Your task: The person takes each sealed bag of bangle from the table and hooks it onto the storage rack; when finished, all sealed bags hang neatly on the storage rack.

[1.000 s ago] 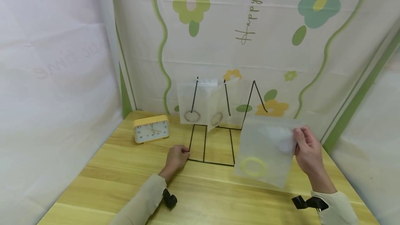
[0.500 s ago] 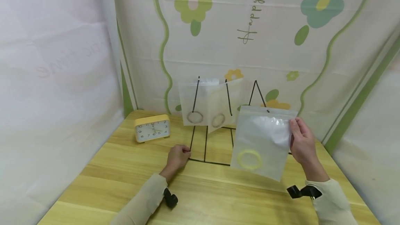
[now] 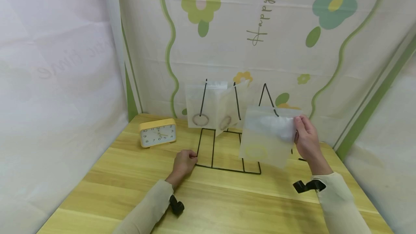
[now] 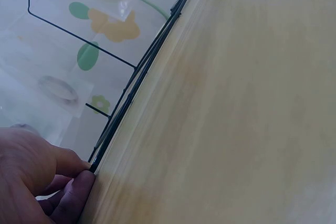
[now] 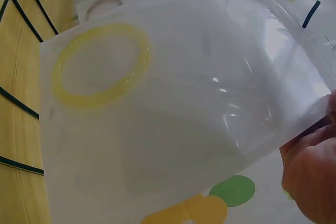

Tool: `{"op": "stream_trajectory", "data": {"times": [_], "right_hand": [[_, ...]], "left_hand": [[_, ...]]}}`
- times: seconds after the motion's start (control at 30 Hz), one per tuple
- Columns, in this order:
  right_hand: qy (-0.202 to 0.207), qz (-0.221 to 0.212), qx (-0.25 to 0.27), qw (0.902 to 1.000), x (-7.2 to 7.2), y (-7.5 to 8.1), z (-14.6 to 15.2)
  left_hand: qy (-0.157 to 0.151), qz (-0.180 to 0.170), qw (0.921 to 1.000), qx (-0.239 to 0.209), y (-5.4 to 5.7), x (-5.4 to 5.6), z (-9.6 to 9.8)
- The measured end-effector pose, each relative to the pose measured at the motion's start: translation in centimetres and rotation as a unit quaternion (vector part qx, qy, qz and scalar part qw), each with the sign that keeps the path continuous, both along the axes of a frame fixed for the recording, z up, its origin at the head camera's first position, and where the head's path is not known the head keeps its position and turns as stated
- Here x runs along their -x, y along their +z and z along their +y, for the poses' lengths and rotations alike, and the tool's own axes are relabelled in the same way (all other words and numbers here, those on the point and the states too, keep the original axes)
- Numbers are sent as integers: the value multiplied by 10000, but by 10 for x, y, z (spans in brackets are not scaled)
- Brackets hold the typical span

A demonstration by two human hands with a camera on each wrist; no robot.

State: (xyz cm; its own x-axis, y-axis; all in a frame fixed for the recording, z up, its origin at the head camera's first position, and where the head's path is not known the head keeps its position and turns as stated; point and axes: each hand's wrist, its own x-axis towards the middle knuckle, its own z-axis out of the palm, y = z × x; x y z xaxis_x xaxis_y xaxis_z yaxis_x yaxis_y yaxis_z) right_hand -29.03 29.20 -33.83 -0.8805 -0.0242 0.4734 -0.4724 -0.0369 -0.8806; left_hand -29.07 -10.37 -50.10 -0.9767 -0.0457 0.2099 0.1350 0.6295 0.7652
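My left hand (image 3: pixel 184 162) pinches the front left corner of a black wire rack (image 3: pixel 212 167) between thumb and forefinger, as the left wrist view also shows. By its right edge, near the top, my right hand (image 3: pixel 308 141) holds a translucent zip bag (image 3: pixel 266 136). A yellow ring (image 5: pixel 89 99) lies in the bag's lower left corner. The bag's top strip overlaps the end of the rack's rightmost hook (image 3: pixel 270 98); in the right wrist view the dark hook tip (image 5: pixel 311 14) shows at that strip. Part of the rack's base is hidden behind the bag.
Two similar bags, a left bag (image 3: pixel 191 100) and a middle bag (image 3: pixel 227 109), hang on the other hooks, each with a brownish ring. A yellow clock (image 3: pixel 158 134) stands left of the rack on the wooden table (image 3: pixel 227 205). A flower-printed cloth (image 3: pixel 224 53) hangs behind.
My right hand has moved left and up with the bag, bringing its top strip to the hook's end. The bag's lower part has swung upward. My left hand keeps its place on the rack.
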Motion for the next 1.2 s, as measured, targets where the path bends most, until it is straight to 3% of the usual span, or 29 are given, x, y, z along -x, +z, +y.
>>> {"op": "stream_trajectory", "data": {"times": [0.23, 0.67, 1.03, 1.2], "right_hand": [[146, -205, 39, 9997, 21, 0, 2], [-852, -809, 114, 9930, 61, 0, 2], [-1557, -883, -83, 9838, 83, 2, -6], [-1514, -954, 13, 9838, 95, 4, -4]], "left_hand": [[1, 51, 10000, -7, -2, 1, -1], [40, -2, 9999, -101, -5, 1, 0], [38, -18, 10000, -46, -4, 1, 1], [63, -5, 10000, -59, -5, 2, 1]]}}
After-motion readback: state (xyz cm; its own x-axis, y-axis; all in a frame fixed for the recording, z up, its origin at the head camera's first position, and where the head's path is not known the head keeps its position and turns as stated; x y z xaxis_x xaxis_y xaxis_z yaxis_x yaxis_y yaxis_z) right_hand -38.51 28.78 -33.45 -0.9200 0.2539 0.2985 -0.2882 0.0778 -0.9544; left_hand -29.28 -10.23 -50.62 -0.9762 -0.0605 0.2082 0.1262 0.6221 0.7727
